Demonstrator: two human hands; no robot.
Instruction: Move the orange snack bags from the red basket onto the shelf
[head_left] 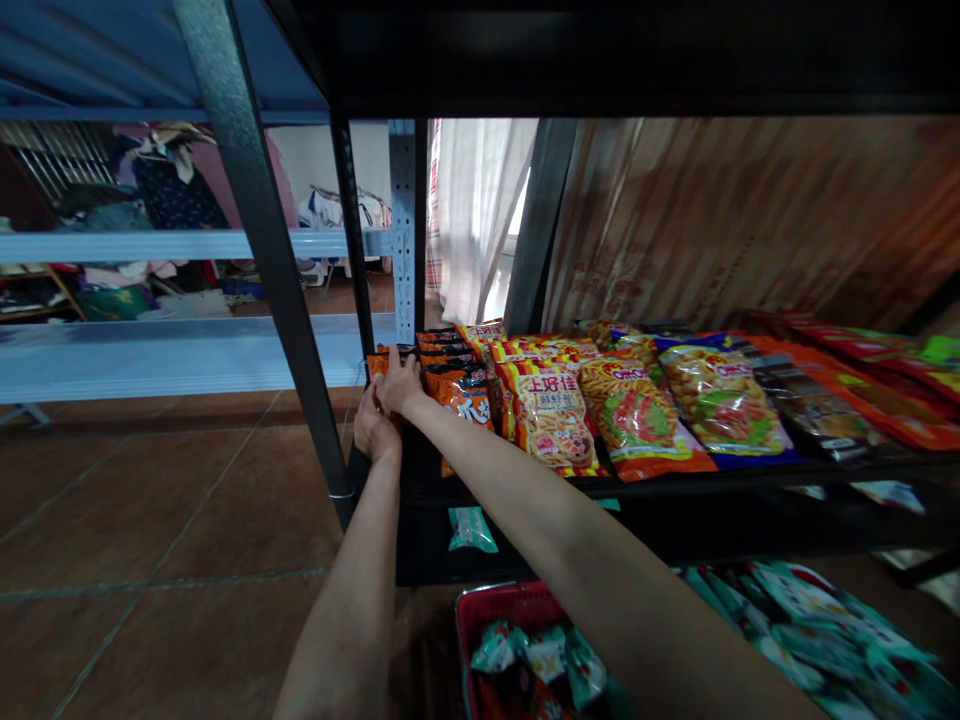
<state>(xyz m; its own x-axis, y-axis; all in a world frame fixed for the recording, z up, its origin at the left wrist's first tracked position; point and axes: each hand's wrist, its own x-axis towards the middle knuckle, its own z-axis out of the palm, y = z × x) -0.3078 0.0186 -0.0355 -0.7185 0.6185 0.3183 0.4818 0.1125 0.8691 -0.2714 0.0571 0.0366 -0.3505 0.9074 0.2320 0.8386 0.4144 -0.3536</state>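
Both hands reach to the left end of a black shelf [660, 482] and meet at an orange snack bag [379, 363]. My left hand [377, 425] is closed against the bag's near side, its fingertips partly hidden. Over the same bag, the fingers of my right hand [402, 387] press down, close beside the left hand. Most of that bag is covered by the hands. Just right of them stands a row of orange and black snack bags [459, 392], leaning on one another. Yellow and red prawn cracker bags [555, 415] are adjacent.
More snack bags, such as a blue and yellow one [724, 400], fill the shelf rightward. A slanting black post [281, 260] stands left of my hands. Below are a small green packet [471, 530], a red basket [463, 640] with packets, and a pile of green packets [825, 640].
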